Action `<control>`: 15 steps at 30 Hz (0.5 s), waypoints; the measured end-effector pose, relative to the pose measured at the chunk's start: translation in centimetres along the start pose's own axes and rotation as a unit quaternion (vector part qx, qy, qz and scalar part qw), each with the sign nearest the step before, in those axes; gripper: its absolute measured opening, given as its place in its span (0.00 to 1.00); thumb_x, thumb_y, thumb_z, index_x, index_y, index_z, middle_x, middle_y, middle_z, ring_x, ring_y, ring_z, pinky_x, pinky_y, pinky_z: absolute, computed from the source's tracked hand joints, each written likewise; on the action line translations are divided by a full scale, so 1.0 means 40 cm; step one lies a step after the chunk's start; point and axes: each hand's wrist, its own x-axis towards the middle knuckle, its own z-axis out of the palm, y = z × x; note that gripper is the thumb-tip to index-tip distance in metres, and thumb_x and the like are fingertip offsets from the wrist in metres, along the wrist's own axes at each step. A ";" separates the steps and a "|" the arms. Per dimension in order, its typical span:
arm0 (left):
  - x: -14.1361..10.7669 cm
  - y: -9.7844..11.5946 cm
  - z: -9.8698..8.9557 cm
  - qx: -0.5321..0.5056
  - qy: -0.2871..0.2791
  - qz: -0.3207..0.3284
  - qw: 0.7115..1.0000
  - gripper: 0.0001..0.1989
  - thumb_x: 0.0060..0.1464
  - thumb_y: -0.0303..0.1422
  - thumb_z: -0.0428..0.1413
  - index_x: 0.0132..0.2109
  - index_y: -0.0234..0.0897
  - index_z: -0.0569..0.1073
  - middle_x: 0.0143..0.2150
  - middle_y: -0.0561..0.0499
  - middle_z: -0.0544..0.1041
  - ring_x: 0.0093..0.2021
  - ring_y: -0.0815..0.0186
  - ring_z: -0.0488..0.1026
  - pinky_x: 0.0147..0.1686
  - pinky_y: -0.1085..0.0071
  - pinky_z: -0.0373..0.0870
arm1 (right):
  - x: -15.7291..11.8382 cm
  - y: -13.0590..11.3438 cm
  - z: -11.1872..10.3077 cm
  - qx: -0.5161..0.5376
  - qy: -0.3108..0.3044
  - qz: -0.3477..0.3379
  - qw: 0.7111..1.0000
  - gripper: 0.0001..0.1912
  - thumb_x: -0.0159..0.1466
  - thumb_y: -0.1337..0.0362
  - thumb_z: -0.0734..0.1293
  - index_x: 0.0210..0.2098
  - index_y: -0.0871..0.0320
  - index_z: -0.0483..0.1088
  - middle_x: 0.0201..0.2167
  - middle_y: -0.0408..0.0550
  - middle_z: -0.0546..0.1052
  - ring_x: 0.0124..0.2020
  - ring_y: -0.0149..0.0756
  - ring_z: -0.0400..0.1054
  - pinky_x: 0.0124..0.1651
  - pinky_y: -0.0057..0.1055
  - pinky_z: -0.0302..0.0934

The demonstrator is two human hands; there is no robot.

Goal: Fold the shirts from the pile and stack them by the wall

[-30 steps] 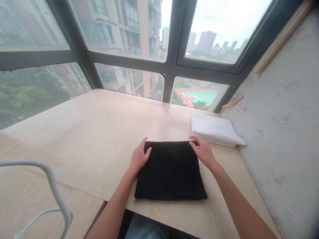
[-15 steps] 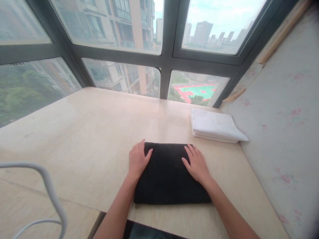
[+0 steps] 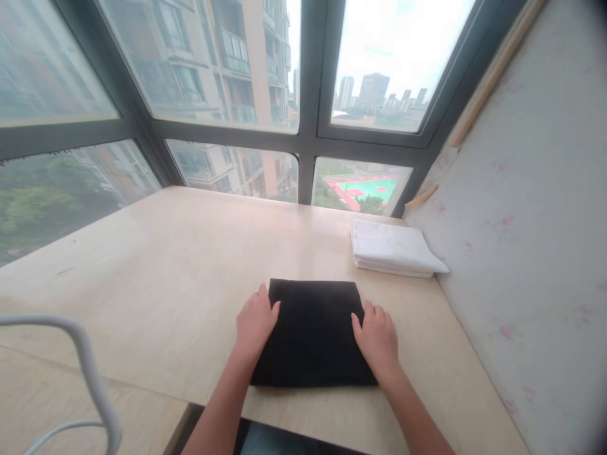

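Note:
A folded black cloth (image 3: 313, 338) lies flat on the pale wooden surface in front of me, in the head view. My left hand (image 3: 256, 319) holds its left edge, thumb on top and fingers along the outer side. At the opposite edge, my right hand (image 3: 378, 332) grips the cloth the same way, its fingers bent at the side. The undersides of both hands are hidden. Beyond my right hand, near the wall, rests a stack of folded white cloth (image 3: 391, 246), apart from the black one.
The pale wooden surface (image 3: 156, 272) reaches back to dark-framed windows (image 3: 307, 136). A floral-papered wall (image 3: 512, 265) bounds the right side. At lower left a thick white tube or cable (image 3: 90, 360) curves upward. A dark gap (image 3: 190, 420) opens at the front edge.
My right hand has slid from the top of the black cloth outward and nearer to me, onto its right edge. My left hand stays at the left edge. The view has tilted up and turned slightly right.

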 end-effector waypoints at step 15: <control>-0.234 -0.045 -0.014 -0.300 -0.166 -0.031 0.939 0.27 0.47 0.52 0.55 0.47 0.38 0.76 0.50 0.43 0.80 0.53 0.48 0.76 0.54 0.54 0.72 | -0.208 0.066 -0.051 0.049 -0.050 0.062 0.996 0.17 0.67 0.57 0.56 0.45 0.54 0.73 0.34 0.56 0.81 0.31 0.46 0.77 0.28 0.35 0.65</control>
